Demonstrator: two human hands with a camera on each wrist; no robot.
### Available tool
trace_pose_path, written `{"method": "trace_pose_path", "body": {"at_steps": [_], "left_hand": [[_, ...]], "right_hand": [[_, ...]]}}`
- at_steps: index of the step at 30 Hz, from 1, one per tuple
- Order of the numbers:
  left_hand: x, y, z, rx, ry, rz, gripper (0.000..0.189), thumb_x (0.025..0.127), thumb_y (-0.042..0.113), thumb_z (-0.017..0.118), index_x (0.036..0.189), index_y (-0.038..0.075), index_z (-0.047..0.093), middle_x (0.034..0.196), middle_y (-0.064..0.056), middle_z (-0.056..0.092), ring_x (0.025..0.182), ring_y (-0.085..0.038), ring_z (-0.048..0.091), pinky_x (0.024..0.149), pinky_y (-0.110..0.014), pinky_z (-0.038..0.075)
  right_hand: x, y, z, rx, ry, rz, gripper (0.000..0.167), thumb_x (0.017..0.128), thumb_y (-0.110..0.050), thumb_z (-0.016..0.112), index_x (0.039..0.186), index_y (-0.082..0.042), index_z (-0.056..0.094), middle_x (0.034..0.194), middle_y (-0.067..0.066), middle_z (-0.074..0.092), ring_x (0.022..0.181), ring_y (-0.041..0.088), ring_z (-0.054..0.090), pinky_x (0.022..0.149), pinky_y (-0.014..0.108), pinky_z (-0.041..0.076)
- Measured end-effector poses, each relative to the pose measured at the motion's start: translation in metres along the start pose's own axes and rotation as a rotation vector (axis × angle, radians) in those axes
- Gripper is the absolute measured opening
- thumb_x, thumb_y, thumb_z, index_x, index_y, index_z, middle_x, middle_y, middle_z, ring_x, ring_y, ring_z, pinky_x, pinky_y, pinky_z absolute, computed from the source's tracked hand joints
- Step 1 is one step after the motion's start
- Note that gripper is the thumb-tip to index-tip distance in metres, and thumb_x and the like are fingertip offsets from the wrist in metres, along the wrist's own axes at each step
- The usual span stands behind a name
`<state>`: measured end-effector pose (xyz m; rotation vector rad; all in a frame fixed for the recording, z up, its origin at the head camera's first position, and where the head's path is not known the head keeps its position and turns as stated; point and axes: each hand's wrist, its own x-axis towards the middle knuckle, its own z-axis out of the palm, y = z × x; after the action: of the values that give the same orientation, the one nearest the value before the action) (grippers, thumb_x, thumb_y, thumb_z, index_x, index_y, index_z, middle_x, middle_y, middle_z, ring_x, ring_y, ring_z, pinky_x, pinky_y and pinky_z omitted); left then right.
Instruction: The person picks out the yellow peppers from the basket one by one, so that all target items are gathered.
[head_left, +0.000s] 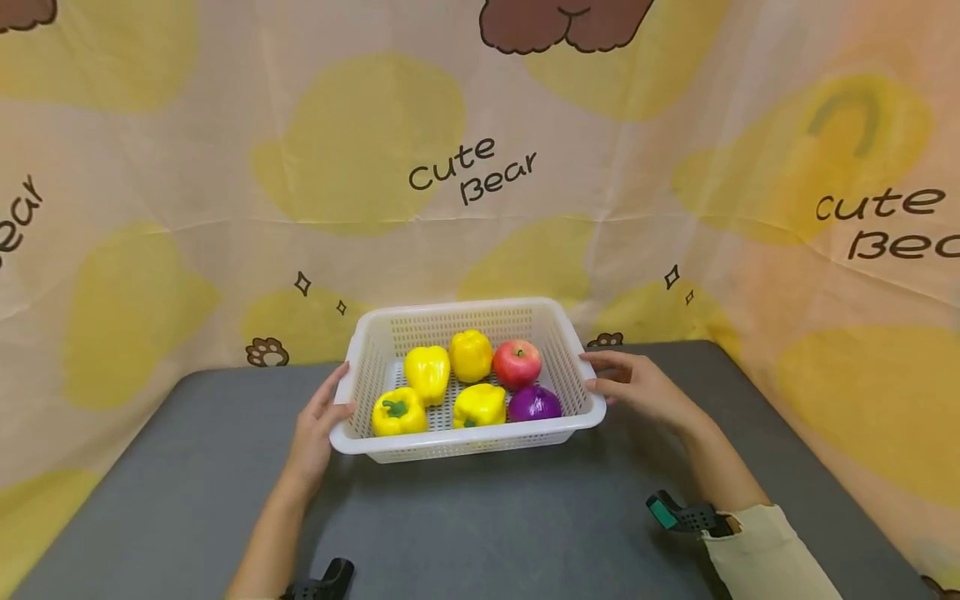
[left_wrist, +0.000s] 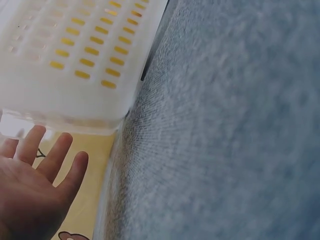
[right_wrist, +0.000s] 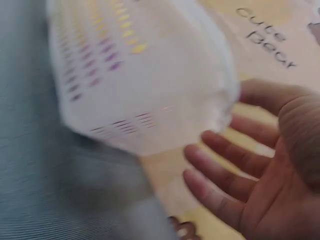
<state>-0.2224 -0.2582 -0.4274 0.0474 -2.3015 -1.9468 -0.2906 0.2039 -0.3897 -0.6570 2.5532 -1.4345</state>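
A white plastic basket (head_left: 468, 444) stands on the grey table, holding several yellow bell peppers (head_left: 427, 375), a red apple (head_left: 517, 363) and a purple onion (head_left: 535, 404). At its left end is my left hand (head_left: 313, 429), thumb and fingertips at the rim. Its fingers (left_wrist: 72, 175) look straight and spread in the left wrist view, tips just at the rim's edge. My right hand (head_left: 648, 387) is at the opposite end, thumb and index finger against the rim. In the blurred right wrist view its other fingers (right_wrist: 220, 167) extend loosely, apart from the basket wall.
Behind the table (head_left: 480, 525) hangs a pale cloth (head_left: 360, 275) with yellow patches and "cute Bear" lettering. It continues along both sides. Dark straps with devices sit on the left wrist (head_left: 318, 583) and right wrist (head_left: 693, 515).
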Motion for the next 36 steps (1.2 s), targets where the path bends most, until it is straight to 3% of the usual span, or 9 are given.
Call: {"method": "trace_pose_path", "body": {"at_steps": [3, 7, 15, 21, 23, 25, 28, 32, 36], "left_hand": [[-0.002, 0.000, -0.001, 0.003, 0.006, -0.008, 0.060, 0.102, 0.014, 0.046, 0.160, 0.024, 0.032, 0.163, -0.014, 0.036, 0.098, 0.005, 0.061, 0.076, -0.016, 0.055], [-0.002, 0.000, -0.002, 0.017, 0.007, 0.000, 0.059, 0.103, 0.016, 0.046, 0.159, 0.026, 0.033, 0.164, -0.011, 0.036, 0.100, 0.004, 0.061, 0.076, -0.017, 0.055], [-0.001, 0.001, -0.008, 0.045, 0.026, 0.010, 0.059, 0.102, 0.015, 0.045, 0.160, 0.025, 0.033, 0.163, -0.012, 0.037, 0.099, 0.006, 0.060, 0.076, -0.016, 0.055], [0.002, 0.010, -0.017, 0.156, -0.015, 0.051, 0.059, 0.104, 0.019, 0.048, 0.160, 0.025, 0.030, 0.159, -0.016, 0.043, 0.101, 0.004, 0.063, 0.079, -0.015, 0.053], [0.001, 0.015, -0.020, 0.209, -0.021, 0.055, 0.059, 0.104, 0.021, 0.049, 0.161, 0.024, 0.030, 0.157, -0.018, 0.044, 0.109, -0.005, 0.065, 0.081, -0.016, 0.053], [0.001, 0.020, -0.021, 0.270, -0.017, 0.049, 0.060, 0.104, 0.025, 0.052, 0.160, 0.023, 0.031, 0.155, -0.018, 0.047, 0.118, -0.018, 0.066, 0.085, -0.020, 0.054], [0.000, 0.027, -0.020, 0.364, 0.001, 0.053, 0.061, 0.102, 0.032, 0.057, 0.158, 0.020, 0.036, 0.155, -0.019, 0.048, 0.131, -0.039, 0.058, 0.098, -0.040, 0.056], [-0.002, 0.034, -0.016, 0.481, 0.042, 0.109, 0.060, 0.098, 0.031, 0.065, 0.151, 0.014, 0.046, 0.158, -0.018, 0.042, 0.141, -0.044, 0.046, 0.112, -0.062, 0.042], [-0.007, 0.040, -0.013, 0.604, 0.061, 0.207, 0.056, 0.093, 0.023, 0.072, 0.144, 0.008, 0.055, 0.157, -0.018, 0.043, 0.143, -0.044, 0.041, 0.111, -0.069, 0.036]], "right_hand": [[0.005, -0.010, -0.007, -0.014, -0.031, 0.057, 0.051, 0.094, -0.025, 0.070, 0.139, -0.004, 0.059, 0.132, 0.024, 0.063, 0.105, 0.028, 0.069, 0.082, 0.048, 0.061], [0.012, -0.014, -0.012, -0.013, -0.017, 0.124, 0.048, 0.093, -0.025, 0.071, 0.135, -0.003, 0.061, 0.125, 0.023, 0.064, 0.106, 0.028, 0.066, 0.082, 0.049, 0.061], [0.020, -0.014, -0.008, 0.026, -0.016, 0.134, 0.051, 0.094, -0.027, 0.071, 0.137, -0.002, 0.060, 0.130, 0.024, 0.064, 0.107, 0.025, 0.068, 0.083, 0.048, 0.062], [0.019, -0.014, -0.005, 0.091, 0.018, 0.163, 0.053, 0.094, -0.027, 0.072, 0.139, -0.003, 0.059, 0.134, 0.024, 0.063, 0.099, 0.012, 0.069, 0.082, 0.044, 0.062], [0.019, -0.013, -0.005, 0.107, 0.016, 0.162, 0.054, 0.094, -0.028, 0.073, 0.140, -0.003, 0.059, 0.136, 0.024, 0.062, 0.098, 0.008, 0.069, 0.083, 0.044, 0.062], [0.019, -0.013, -0.006, 0.116, 0.019, 0.162, 0.054, 0.093, -0.028, 0.073, 0.139, -0.003, 0.059, 0.137, 0.023, 0.062, 0.097, 0.007, 0.069, 0.083, 0.044, 0.062], [0.016, -0.014, -0.010, 0.118, 0.030, 0.159, 0.054, 0.093, -0.027, 0.073, 0.139, -0.002, 0.059, 0.136, 0.024, 0.062, 0.096, 0.006, 0.069, 0.084, 0.044, 0.062], [0.013, -0.014, -0.014, 0.110, 0.031, 0.162, 0.054, 0.094, -0.026, 0.073, 0.139, 0.000, 0.059, 0.135, 0.026, 0.062, 0.094, 0.006, 0.070, 0.082, 0.043, 0.062], [0.012, -0.013, -0.013, 0.104, 0.007, 0.170, 0.055, 0.094, -0.026, 0.073, 0.140, 0.001, 0.058, 0.136, 0.027, 0.062, 0.095, 0.007, 0.070, 0.081, 0.040, 0.063]]}}
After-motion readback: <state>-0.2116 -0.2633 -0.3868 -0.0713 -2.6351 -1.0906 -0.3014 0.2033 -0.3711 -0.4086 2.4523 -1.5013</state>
